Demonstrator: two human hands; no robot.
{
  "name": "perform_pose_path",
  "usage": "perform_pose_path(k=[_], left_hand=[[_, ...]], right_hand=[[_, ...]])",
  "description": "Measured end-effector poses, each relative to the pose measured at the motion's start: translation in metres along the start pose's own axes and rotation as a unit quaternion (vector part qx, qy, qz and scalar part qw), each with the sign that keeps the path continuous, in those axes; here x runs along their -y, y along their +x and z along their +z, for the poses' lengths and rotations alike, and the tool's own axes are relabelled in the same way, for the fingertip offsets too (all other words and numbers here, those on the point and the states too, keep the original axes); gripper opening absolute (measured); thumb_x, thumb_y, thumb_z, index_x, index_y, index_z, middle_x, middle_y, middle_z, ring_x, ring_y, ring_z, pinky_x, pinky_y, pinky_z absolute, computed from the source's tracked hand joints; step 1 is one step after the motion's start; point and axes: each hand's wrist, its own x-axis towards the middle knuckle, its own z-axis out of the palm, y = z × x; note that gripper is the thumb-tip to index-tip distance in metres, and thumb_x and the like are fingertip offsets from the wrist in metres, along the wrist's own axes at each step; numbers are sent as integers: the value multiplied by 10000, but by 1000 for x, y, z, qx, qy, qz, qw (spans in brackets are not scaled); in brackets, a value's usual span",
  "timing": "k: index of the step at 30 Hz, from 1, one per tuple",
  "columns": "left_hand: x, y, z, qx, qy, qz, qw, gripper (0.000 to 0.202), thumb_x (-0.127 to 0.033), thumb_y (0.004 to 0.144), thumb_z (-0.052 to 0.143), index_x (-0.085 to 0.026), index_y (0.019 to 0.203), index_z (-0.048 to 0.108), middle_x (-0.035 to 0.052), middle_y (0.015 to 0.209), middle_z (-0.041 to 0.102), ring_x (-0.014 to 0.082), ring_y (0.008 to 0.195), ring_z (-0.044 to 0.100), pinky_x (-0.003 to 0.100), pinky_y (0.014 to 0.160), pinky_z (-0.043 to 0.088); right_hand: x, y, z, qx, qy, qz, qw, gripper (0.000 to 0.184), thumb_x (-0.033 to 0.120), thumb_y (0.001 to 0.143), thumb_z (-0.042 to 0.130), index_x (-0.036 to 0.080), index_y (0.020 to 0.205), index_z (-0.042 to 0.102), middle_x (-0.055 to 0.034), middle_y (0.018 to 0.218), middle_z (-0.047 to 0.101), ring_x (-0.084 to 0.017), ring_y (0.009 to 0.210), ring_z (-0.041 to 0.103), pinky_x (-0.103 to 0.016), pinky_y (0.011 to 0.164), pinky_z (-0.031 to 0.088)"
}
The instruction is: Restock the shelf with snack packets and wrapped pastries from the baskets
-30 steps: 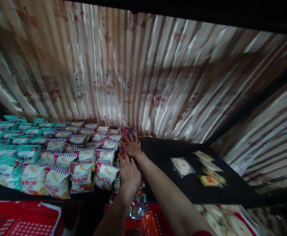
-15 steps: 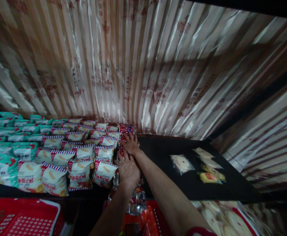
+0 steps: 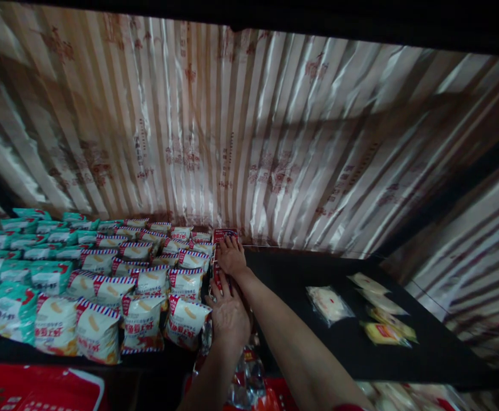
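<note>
On the green bags (image 3: 16,314) we read 小 amid dark characters too blurred to name. The white bags (image 3: 142,324) carry large red characters we cannot make out. Columns of print on the sheeting (image 3: 206,114) and lettering on the red pack (image 3: 221,234) are illegible to us.

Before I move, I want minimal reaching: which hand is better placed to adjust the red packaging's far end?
Likely the right hand: it rests on the red packaging nearer that end; the left hand lies closer to the front.
</note>
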Motion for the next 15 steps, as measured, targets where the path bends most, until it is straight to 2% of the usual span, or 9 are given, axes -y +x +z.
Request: perform_pose_path(k=[5, 15], left_hand=[[-1, 1, 0, -6, -2, -2, 1000, 522, -134, 818, 385, -199, 1331, 463, 144, 1434, 380, 393, 1255, 385, 548, 914, 418], [0, 2, 1, 4, -10, -2, 1000, 498, -167, 840, 370, -174, 1329, 459, 155, 1450, 352, 411, 1275, 356, 543, 916, 416]], right_hand=[[-3, 7, 6, 24, 14, 19, 999, 522, 383, 914, 257, 233, 1406, 344, -51, 1513, 256, -231, 1405, 124, -417, 1098, 109], [-5, 9, 15, 18, 42, 18, 999, 530, 379, 911, 254, 215, 1408, 335, -59, 1513, 253, -255, 1403, 113, -420, 1106, 108]])
